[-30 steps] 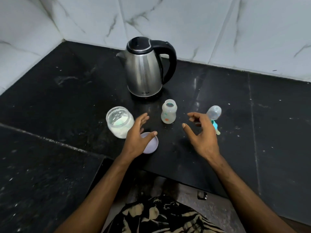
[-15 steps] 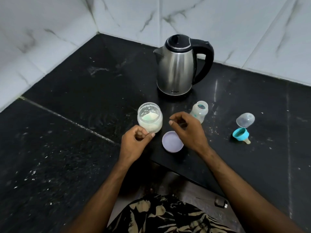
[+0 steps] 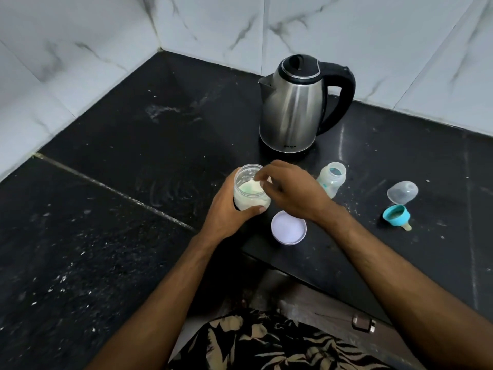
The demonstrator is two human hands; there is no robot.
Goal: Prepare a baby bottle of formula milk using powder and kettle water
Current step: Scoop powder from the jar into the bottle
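Brushed steel kettle (image 3: 292, 113), clear plastic bottle (image 3: 331, 180), glossy speckled black stone counter (image 3: 112, 198).

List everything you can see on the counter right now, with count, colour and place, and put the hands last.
kettle: 1, steel with black lid and handle, back of the counter near the wall
powder jar: 1, clear with white powder, open, front centre
jar lid: 1, pale lilac, on the counter right of the jar
baby bottle: 1, clear, open, upright, front of the kettle
dome cap: 1, clear, lying at right
teat ring: 1, teal, lying beside the cap
counter: 1, black, speckled
left hand: grips the jar
right hand: fingertips at the jar mouth
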